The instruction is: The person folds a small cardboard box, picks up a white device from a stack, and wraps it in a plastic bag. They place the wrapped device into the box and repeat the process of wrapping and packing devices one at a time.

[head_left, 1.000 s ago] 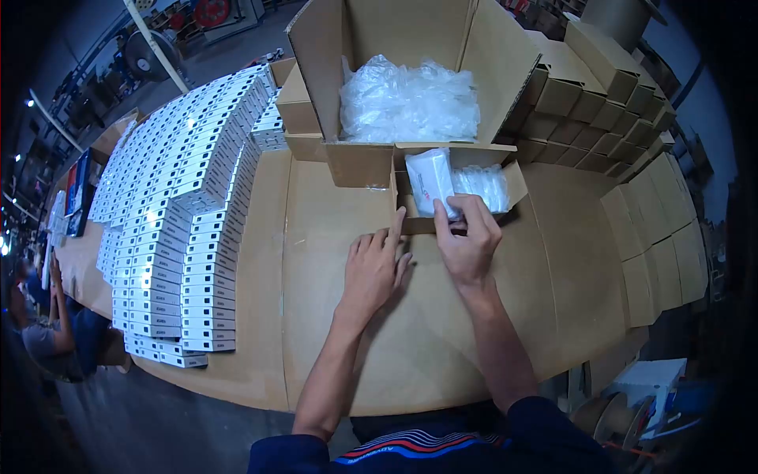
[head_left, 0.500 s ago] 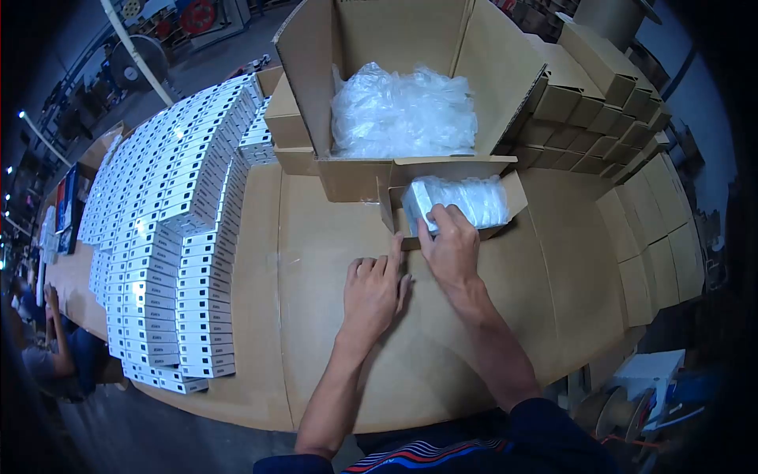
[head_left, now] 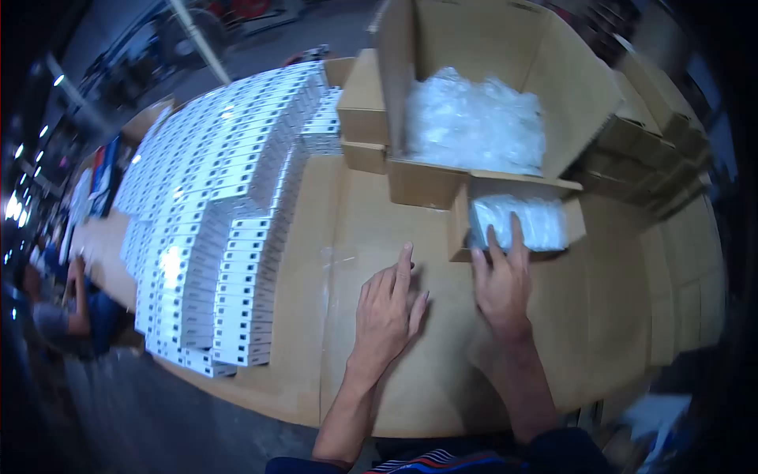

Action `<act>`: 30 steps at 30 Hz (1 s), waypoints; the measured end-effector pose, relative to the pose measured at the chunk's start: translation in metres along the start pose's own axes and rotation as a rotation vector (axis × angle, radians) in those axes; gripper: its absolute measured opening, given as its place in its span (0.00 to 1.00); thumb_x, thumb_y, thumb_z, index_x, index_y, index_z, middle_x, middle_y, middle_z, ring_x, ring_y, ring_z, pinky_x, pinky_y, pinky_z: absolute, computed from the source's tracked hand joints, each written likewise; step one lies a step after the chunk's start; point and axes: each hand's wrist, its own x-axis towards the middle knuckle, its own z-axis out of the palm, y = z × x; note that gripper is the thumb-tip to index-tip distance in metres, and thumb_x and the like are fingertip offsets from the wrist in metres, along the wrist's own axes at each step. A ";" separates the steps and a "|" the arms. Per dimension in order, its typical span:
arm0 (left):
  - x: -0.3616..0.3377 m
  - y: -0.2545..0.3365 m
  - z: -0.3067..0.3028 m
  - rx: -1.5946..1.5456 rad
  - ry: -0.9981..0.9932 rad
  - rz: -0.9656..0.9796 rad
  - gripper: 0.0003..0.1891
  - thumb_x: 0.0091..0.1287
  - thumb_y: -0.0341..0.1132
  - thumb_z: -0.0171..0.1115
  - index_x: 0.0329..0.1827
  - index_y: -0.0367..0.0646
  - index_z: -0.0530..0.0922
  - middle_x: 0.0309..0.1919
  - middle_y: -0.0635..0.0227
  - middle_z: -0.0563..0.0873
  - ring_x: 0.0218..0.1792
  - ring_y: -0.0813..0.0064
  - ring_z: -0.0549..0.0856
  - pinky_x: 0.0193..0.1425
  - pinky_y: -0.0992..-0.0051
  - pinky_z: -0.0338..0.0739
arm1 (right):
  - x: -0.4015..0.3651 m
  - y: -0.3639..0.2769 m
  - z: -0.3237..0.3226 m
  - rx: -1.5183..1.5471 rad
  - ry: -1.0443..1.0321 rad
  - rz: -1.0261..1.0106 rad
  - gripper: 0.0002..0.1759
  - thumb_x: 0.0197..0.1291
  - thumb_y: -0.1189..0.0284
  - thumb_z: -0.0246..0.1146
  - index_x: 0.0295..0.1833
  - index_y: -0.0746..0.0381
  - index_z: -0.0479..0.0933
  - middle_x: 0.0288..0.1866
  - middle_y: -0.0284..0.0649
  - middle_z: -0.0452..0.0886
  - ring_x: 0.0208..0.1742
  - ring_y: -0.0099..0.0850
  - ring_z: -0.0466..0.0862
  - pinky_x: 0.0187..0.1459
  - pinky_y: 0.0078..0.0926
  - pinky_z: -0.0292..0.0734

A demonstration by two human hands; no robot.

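Left hand [head_left: 387, 312] open, flat on cardboard-covered tabletop [head_left: 347, 229], holding nothing. Right hand [head_left: 501, 280] at its 3 o'clock, open too, fingertips [head_left: 517, 237] touching bagged packs [head_left: 541, 223] inside small carton [head_left: 459, 229]. Big carton [head_left: 588, 87] of plastic bags [head_left: 474, 122] at 12. White box stacks [head_left: 229, 205] off at 9.

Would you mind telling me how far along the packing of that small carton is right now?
Done: wrapped packs already lie inside the small carton. In hand: the right hand reaches over its front edge onto them; the left hand lies flat on the cardboard sheet. Left: its flaps stand open, unsealed.
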 end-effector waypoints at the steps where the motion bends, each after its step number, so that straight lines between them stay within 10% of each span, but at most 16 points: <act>1: 0.001 -0.008 -0.016 0.049 0.083 -0.022 0.46 0.64 0.29 0.74 0.85 0.36 0.59 0.58 0.55 0.84 0.55 0.55 0.84 0.64 0.59 0.77 | -0.005 0.005 0.005 -0.025 0.046 -0.100 0.37 0.72 0.61 0.66 0.80 0.66 0.66 0.87 0.56 0.53 0.79 0.59 0.66 0.74 0.54 0.68; 7: 0.011 -0.070 -0.099 0.243 0.437 -0.191 0.44 0.63 0.24 0.71 0.83 0.33 0.59 0.63 0.48 0.80 0.61 0.49 0.80 0.70 0.58 0.73 | 0.027 -0.083 -0.006 0.322 0.121 -0.377 0.48 0.62 0.78 0.66 0.85 0.69 0.50 0.85 0.57 0.58 0.78 0.59 0.67 0.78 0.52 0.62; 14: 0.041 -0.139 -0.139 0.507 0.490 -0.134 0.44 0.62 0.25 0.71 0.83 0.34 0.61 0.66 0.47 0.79 0.66 0.46 0.77 0.74 0.55 0.71 | 0.090 -0.202 0.059 0.592 -0.301 -0.849 0.50 0.58 0.81 0.62 0.86 0.69 0.47 0.72 0.55 0.77 0.70 0.57 0.74 0.74 0.48 0.69; 21: 0.045 -0.154 -0.140 0.535 0.461 -0.141 0.44 0.62 0.25 0.70 0.84 0.39 0.62 0.62 0.58 0.82 0.63 0.53 0.78 0.71 0.57 0.73 | 0.136 -0.256 0.109 0.399 -0.237 -0.964 0.51 0.56 0.82 0.60 0.86 0.67 0.47 0.63 0.55 0.84 0.66 0.57 0.77 0.68 0.50 0.74; 26: 0.044 -0.160 -0.141 0.537 0.525 -0.133 0.21 0.57 0.19 0.70 0.55 0.43 0.87 0.52 0.61 0.84 0.57 0.57 0.81 0.64 0.58 0.77 | 0.138 -0.254 0.104 0.353 -0.298 -0.952 0.49 0.56 0.84 0.58 0.85 0.67 0.50 0.61 0.58 0.84 0.68 0.58 0.76 0.69 0.50 0.73; 30: 0.037 -0.142 -0.144 0.515 0.564 -0.070 0.19 0.55 0.19 0.72 0.51 0.42 0.88 0.52 0.59 0.83 0.56 0.54 0.82 0.63 0.58 0.77 | 0.125 -0.240 0.077 0.505 -0.146 -0.937 0.44 0.62 0.81 0.58 0.85 0.65 0.54 0.63 0.64 0.81 0.69 0.61 0.76 0.74 0.52 0.69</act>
